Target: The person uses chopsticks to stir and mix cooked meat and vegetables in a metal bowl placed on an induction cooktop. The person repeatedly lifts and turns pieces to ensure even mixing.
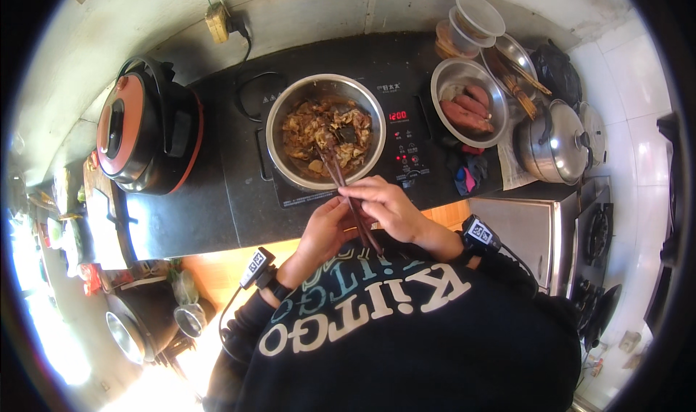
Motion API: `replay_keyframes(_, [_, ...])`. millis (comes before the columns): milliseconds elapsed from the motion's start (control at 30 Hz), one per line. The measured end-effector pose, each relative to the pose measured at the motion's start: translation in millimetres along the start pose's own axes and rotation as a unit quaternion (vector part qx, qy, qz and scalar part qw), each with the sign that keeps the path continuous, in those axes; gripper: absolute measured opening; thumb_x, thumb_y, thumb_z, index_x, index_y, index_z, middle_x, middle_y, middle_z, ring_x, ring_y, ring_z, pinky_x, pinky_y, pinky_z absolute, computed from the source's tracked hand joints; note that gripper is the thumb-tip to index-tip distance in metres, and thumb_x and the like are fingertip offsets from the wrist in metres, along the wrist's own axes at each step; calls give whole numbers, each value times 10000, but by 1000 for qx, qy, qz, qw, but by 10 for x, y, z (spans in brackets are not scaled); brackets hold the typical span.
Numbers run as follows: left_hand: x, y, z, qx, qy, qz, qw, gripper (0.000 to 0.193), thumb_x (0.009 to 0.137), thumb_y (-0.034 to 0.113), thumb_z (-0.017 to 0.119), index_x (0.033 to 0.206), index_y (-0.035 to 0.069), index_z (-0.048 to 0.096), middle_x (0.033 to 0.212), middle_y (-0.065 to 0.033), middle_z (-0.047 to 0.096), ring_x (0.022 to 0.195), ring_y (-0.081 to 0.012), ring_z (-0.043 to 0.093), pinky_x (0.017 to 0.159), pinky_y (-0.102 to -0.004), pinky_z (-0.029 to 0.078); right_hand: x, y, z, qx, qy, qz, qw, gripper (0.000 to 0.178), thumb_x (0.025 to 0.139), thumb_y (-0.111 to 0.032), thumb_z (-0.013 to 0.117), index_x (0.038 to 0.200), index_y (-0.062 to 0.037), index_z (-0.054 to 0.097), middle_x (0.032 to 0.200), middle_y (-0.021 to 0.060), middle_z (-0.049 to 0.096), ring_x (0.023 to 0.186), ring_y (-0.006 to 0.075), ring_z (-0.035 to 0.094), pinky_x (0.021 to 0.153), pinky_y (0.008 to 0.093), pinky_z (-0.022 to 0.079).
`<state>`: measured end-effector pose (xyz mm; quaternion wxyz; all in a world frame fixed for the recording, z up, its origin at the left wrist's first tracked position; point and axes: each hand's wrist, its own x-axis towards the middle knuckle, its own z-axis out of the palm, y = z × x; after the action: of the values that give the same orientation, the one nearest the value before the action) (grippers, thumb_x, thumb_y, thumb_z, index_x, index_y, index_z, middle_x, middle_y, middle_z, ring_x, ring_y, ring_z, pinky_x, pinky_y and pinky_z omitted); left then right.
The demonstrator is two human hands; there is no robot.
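A pair of dark brown chopsticks (338,174) slants down into a steel bowl (272,138), tips in the food. Inside are browned, sliced pieces of food (308,130), seemingly meat, with a darker piece near the middle. My right hand (386,207) is closed round the chopsticks just below the bowl's near rim. Just left of it, my left hand (328,227) is closed on the same chopsticks, its thumb uppermost and its other fingers partly hidden. The bowl rests on a black induction cooker (297,196) with a lit red display.
At the left stands a black and orange electric cooker (163,172). To the right are a steel basin (437,93) with reddish pieces, a lidded steel pot (542,151), a bamboo brush (516,93) and stacked plastic tubs (478,17). A cutting board (101,212) leans at the far left.
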<state>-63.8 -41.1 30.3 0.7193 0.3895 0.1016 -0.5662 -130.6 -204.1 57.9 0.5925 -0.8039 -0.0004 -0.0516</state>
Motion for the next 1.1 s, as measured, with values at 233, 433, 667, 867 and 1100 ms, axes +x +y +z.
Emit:
replay_keyframes(233, [-24,34,32,53,28,23,998,224,1023,209,393,1134,31,471,974,-119,604,880,-258,657,811,-403,560,129,74,83,246,163,208,933,247,815,-38,697,1051,32,673,971,89,690,804,113,645,684,223,512])
replay_keyframes(433, [-78,185,59,95,105,130,981,192,1018,168,389,1140,46,475,812,-24,518,620,-128,552,571,-272,493,352,220,-189,284,160,244,913,210,857,11,599,1064,32,625,899,97,661,687,134,638,547,239,537])
replay_keyframes(667, [-203,358,-280,222,191,176,940,291,966,83,479,1241,27,554,742,9,524,490,-41,413,425,-185,320,494,318,-154,-36,102,163,981,205,849,9,620,1051,12,658,859,130,655,665,196,637,575,281,530])
replay_keyframes(867, [-193,273,-389,525,233,321,753,360,878,-3,540,1229,36,609,763,-97,568,587,-189,550,552,-326,460,426,384,-125,-257,99,52,960,214,801,-5,663,1009,-34,704,837,165,599,733,328,608,689,372,492])
replay_keyframes(1100, [-280,407,-207,708,252,309,583,423,824,-38,537,1221,81,625,797,-162,549,677,-343,605,623,-406,499,334,321,-212,-276,117,25,954,207,806,-35,670,1009,-45,709,817,147,602,724,326,606,664,376,491])
